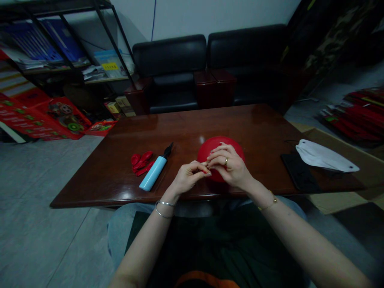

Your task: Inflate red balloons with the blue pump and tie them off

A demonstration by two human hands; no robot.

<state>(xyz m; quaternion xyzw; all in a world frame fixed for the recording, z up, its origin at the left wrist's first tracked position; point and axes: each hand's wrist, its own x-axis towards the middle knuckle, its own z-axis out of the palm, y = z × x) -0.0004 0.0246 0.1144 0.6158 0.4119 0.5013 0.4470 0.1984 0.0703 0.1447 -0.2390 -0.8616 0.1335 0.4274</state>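
Note:
A blown-up red balloon (211, 145) is at the table's near side, partly hidden behind my hands. My left hand (191, 176) is closed in a pinch, with a bit of red rubber showing at the thumb and fingertips. Against it, my right hand (228, 165) has its fingers bent around the balloon's neck area, and its fingertips meet those of the left. The neck itself is mostly covered. To the left lies a light-blue hand pump (153, 173) with a black nozzle, beside several uninflated red balloons (141, 161).
The brown wooden table (186, 128) has a black flat item (300, 174) and a white strap-like item (324, 157) at its right end. Black sofas (171, 60) stand behind. A shelf (111, 78) and red boxes (64, 116) are on the left.

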